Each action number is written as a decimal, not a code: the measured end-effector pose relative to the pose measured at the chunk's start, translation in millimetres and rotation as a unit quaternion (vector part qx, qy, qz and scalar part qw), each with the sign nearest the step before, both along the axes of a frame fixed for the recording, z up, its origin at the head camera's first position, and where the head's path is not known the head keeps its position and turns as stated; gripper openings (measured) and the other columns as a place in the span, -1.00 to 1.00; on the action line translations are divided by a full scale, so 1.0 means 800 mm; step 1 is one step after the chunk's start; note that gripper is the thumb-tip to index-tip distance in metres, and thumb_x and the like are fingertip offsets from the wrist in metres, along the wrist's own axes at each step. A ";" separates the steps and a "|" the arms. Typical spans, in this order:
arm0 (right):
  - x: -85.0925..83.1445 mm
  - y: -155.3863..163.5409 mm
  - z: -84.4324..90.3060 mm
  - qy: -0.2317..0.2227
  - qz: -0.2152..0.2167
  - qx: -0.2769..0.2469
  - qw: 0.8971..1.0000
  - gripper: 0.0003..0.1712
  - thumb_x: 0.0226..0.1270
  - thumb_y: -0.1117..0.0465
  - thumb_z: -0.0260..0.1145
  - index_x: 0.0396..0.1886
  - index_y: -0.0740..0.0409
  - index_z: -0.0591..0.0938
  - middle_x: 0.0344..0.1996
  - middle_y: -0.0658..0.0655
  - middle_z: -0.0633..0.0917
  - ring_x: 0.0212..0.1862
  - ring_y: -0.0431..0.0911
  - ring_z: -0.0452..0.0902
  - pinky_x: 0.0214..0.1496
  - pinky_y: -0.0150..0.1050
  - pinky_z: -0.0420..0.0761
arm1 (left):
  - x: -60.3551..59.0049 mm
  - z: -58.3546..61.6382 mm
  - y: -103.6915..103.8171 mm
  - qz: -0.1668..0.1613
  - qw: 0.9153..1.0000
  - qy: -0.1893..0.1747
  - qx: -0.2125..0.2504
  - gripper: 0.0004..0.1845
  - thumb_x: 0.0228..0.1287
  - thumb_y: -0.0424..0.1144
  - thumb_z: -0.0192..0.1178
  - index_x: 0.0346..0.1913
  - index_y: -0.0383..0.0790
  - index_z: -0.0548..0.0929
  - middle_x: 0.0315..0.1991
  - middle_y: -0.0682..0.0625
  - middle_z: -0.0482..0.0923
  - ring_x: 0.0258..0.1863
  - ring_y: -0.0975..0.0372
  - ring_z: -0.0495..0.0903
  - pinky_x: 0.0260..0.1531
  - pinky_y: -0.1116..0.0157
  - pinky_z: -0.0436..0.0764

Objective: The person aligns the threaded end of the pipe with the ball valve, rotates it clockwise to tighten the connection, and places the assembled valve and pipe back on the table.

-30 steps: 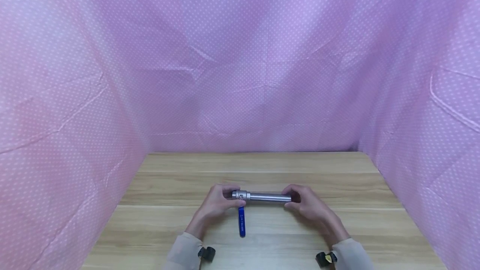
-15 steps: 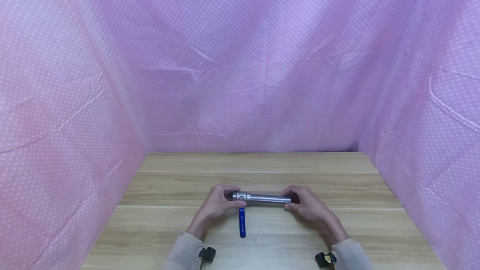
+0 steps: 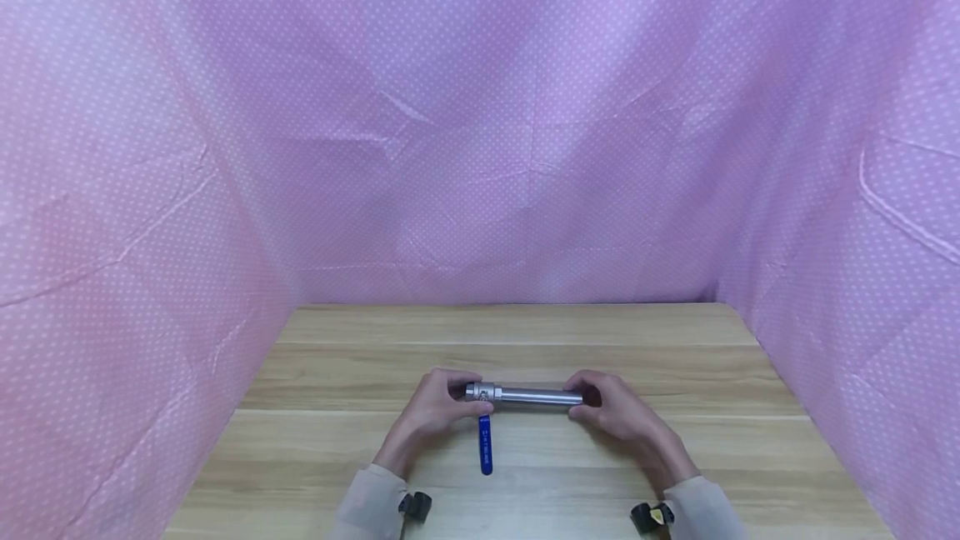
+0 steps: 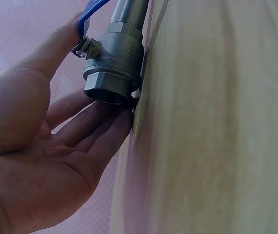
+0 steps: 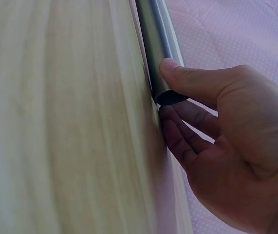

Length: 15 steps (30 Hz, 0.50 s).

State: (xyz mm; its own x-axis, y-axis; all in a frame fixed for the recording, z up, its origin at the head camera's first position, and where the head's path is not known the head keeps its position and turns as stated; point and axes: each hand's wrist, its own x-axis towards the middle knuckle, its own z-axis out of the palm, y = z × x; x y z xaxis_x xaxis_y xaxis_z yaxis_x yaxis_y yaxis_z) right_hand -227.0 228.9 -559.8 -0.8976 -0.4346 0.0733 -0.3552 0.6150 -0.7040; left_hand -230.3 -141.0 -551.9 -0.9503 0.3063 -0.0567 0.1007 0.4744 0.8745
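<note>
A steel pipe (image 3: 540,396) lies crosswise on the wooden table (image 3: 525,332), with a ball valve (image 3: 481,392) on its left end. The valve's blue lever (image 3: 485,448) points toward me. My left hand (image 3: 468,395) pinches the valve: in the left wrist view the thumb (image 4: 61,39) lies by the lever's base (image 4: 92,9) and the fingers (image 4: 104,126) reach behind the valve body (image 4: 114,68). My right hand (image 3: 588,397) holds the pipe's open right end. In the right wrist view its thumb (image 5: 187,78) presses on the pipe (image 5: 153,39) and the fingers (image 5: 177,136) lie behind it.
Pink dotted cloth (image 3: 480,148) walls in the table at the back and on both sides. Bare wood (image 3: 525,482) runs in front of and behind the pipe. Small dark wrist mounts (image 3: 415,507) sit at both sleeves.
</note>
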 end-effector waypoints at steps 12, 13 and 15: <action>0.001 0.000 0.006 -0.038 -0.013 -0.014 0.999 -0.64 0.54 -0.05 0.54 0.22 -0.12 0.77 0.02 -0.13 0.80 0.11 -0.17 0.66 0.28 -0.31 0.66 | 0.006 0.009 -0.010 -0.038 0.999 0.001 0.015 -0.21 0.38 0.04 0.62 0.54 -0.24 0.63 0.45 -0.24 0.72 0.42 -0.12 0.73 0.59 -0.20 0.69; 0.001 -0.001 0.008 -0.040 -0.013 -0.014 0.999 -0.63 0.54 -0.06 0.54 0.23 -0.11 0.77 0.03 -0.12 0.80 0.12 -0.15 0.66 0.30 -0.28 0.68 | 0.006 0.009 -0.011 -0.037 0.999 0.000 0.012 -0.20 0.39 0.06 0.61 0.56 -0.23 0.61 0.47 -0.25 0.69 0.43 -0.12 0.72 0.59 -0.20 0.68; 0.000 -0.002 0.013 -0.041 -0.009 -0.012 0.999 -0.59 0.55 -0.08 0.52 0.26 -0.06 0.75 0.06 -0.10 0.80 0.15 -0.13 0.67 0.33 -0.25 0.71 | 0.008 0.011 -0.012 -0.037 0.999 -0.001 0.010 -0.20 0.44 0.09 0.56 0.58 -0.22 0.59 0.50 -0.27 0.67 0.45 -0.14 0.71 0.59 -0.20 0.69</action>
